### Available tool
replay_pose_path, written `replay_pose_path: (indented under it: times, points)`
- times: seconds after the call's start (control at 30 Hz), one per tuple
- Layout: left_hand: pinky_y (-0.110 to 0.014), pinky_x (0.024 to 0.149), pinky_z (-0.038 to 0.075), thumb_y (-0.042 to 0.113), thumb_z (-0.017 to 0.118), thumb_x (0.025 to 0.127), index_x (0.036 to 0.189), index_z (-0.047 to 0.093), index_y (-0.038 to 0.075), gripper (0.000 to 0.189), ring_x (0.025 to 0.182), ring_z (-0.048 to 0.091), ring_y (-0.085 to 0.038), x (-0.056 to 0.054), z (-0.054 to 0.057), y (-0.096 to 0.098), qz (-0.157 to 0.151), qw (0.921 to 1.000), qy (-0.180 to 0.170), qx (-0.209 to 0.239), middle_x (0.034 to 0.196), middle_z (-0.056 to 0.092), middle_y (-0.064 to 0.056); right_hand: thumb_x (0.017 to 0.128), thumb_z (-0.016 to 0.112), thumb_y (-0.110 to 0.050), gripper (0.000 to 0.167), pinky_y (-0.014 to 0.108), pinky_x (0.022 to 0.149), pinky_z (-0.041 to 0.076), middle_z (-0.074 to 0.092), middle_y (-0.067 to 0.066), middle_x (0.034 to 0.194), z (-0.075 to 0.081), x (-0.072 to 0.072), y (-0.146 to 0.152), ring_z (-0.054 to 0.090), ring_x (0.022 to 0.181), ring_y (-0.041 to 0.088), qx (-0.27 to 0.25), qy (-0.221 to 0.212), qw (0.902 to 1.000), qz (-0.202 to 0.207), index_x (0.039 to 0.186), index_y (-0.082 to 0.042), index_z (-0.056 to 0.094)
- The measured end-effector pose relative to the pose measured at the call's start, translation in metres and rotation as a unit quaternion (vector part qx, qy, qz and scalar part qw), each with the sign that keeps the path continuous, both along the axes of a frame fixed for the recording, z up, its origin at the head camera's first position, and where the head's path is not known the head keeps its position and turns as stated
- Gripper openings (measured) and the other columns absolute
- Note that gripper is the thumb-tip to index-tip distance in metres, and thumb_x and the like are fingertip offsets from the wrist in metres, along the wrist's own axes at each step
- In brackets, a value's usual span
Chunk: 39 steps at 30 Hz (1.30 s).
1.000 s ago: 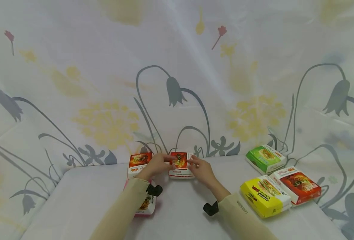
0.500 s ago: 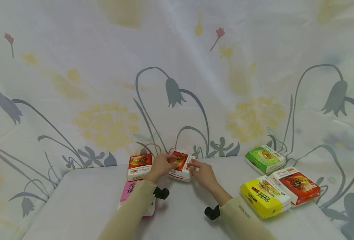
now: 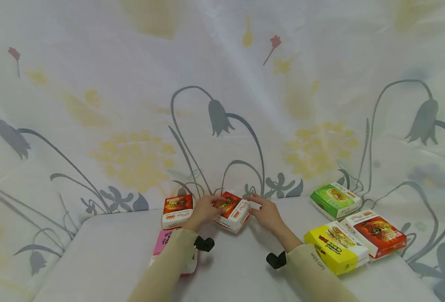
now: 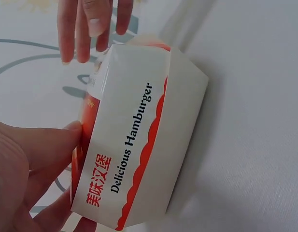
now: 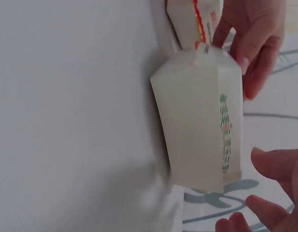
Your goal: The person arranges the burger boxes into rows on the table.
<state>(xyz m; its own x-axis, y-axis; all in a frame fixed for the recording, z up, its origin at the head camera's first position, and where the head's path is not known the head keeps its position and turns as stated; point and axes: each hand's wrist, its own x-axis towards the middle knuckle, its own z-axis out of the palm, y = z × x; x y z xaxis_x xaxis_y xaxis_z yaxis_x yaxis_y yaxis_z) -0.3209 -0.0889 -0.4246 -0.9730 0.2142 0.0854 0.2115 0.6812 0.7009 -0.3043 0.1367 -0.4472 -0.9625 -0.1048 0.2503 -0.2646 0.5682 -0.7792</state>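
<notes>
While the left hand (image 3: 204, 210) pinches one end of a red-and-white bevelled card box (image 3: 234, 213) on the white table (image 3: 237, 270), the right hand (image 3: 266, 213), fingers relaxed, stands just off the other end. Five more boxes lie around: one red-and-white box at left (image 3: 178, 211), one red-and-white box at right (image 3: 380, 233), one green-and-white box (image 3: 334, 201), one yellow-and-white box (image 3: 329, 247), one pink-and-white box (image 3: 160, 243) half hidden by the beige left sleeve (image 3: 163, 264).

I'm pinching with the left hand (image 3: 204, 209), its sleeved forearm (image 3: 165, 264) slanting toward one o'clock; I'm hovering the right hand (image 3: 266, 213) with thumb (image 5: 274, 162) and fingers (image 5: 267, 211) apart, the right forearm (image 3: 314, 268) slanting between ten and eleven o'clock.
</notes>
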Motion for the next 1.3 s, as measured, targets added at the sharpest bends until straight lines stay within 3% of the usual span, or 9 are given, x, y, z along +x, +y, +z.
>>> replay_pose_path:
  times: [0.13,0.27,0.5,0.63,0.8,0.9,1.0,1.1,1.3]
  points:
    - [-0.048,0.094,0.046,0.011,0.074,0.089,0.121,0.073,0.016,0.032,0.116,0.055,-0.03,-0.001,0.0,0.001,-0.024,0.9996,-0.01,0.014,0.131,0.062,-0.013,0.085,0.069,0.0,0.048,0.061,0.107,0.035,0.042,0.02,0.151,0.003,-0.002,0.005,0.036,0.14,0.042,0.014,-0.021,0.9995,0.022,0.132,-0.005,0.064]
    - [-0.04,0.084,0.047,0.006,0.07,0.09,0.123,0.072,0.017,0.035,0.112,0.054,-0.027,-0.002,0.001,0.001,-0.036,0.999,-0.017,0.019,0.134,0.06,-0.013,0.084,0.068,0.0,0.052,0.061,0.108,0.034,0.038,0.022,0.154,0.004,-0.004,0.007,0.034,0.141,0.044,0.018,-0.042,0.9977,0.051,0.135,-0.006,0.062]
    - [-0.026,0.06,0.041,-0.003,0.063,0.092,0.126,0.069,0.014,0.039,0.094,0.054,-0.026,-0.004,-0.002,-0.001,-0.07,0.9964,-0.031,0.036,0.136,0.059,-0.013,0.083,0.073,-0.004,0.053,0.064,0.108,0.031,0.036,0.027,0.153,0.0,-0.005,0.009,0.031,0.141,0.047,0.019,-0.063,0.9913,0.114,0.135,-0.003,0.062]
    - [-0.026,0.053,0.04,-0.003,0.06,0.094,0.127,0.069,0.017,0.039,0.08,0.052,-0.022,-0.004,-0.002,0.001,-0.066,0.9953,-0.05,0.05,0.137,0.057,-0.013,0.085,0.076,-0.007,0.052,0.059,0.106,0.037,0.046,0.024,0.147,-0.002,-0.006,0.009,0.04,0.137,0.044,0.022,-0.076,0.9906,0.112,0.135,-0.006,0.063]
    - [-0.026,0.049,0.038,-0.001,0.06,0.095,0.127,0.068,0.016,0.037,0.061,0.044,-0.017,-0.004,0.0,0.003,-0.075,0.9948,-0.036,0.059,0.132,0.059,-0.014,0.084,0.078,-0.008,0.051,0.054,0.101,0.045,0.055,0.021,0.14,-0.004,-0.006,0.009,0.05,0.129,0.04,0.029,-0.074,0.993,0.087,0.133,-0.01,0.065]
    - [-0.029,0.052,0.039,0.003,0.063,0.095,0.13,0.068,0.015,0.037,0.068,0.047,-0.02,-0.002,0.003,0.002,-0.068,0.9962,-0.018,0.05,0.138,0.057,-0.013,0.084,0.078,-0.007,0.05,0.052,0.1,0.046,0.056,0.021,0.139,-0.005,-0.006,0.008,0.053,0.127,0.04,0.032,-0.067,0.9945,0.074,0.132,-0.009,0.066]
    - [-0.037,0.068,0.046,0.007,0.067,0.094,0.131,0.067,0.016,0.038,0.095,0.057,-0.028,0.001,0.008,-0.001,-0.051,0.9979,0.004,0.039,0.144,0.053,-0.013,0.083,0.079,-0.008,0.049,0.051,0.1,0.046,0.057,0.02,0.138,-0.005,-0.004,0.005,0.055,0.124,0.039,0.031,-0.058,0.9959,0.062,0.13,-0.007,0.067]
    - [-0.046,0.089,0.047,0.01,0.07,0.093,0.129,0.068,0.016,0.037,0.122,0.052,-0.032,0.005,0.012,-0.005,-0.036,0.9983,0.013,0.043,0.14,0.056,-0.015,0.082,0.081,-0.01,0.048,0.051,0.099,0.046,0.058,0.018,0.138,-0.005,-0.002,0.002,0.057,0.121,0.039,0.033,-0.047,0.9972,0.047,0.128,-0.006,0.068]
    - [-0.053,0.097,0.046,0.012,0.073,0.09,0.12,0.072,0.011,0.03,0.12,0.056,-0.035,0.013,0.013,-0.006,-0.048,0.998,0.022,0.035,0.122,0.067,-0.013,0.08,0.082,-0.011,0.05,0.051,0.098,0.046,0.061,0.016,0.134,-0.006,0.003,-0.002,0.058,0.121,0.037,0.037,-0.04,0.9983,0.022,0.128,-0.007,0.068]
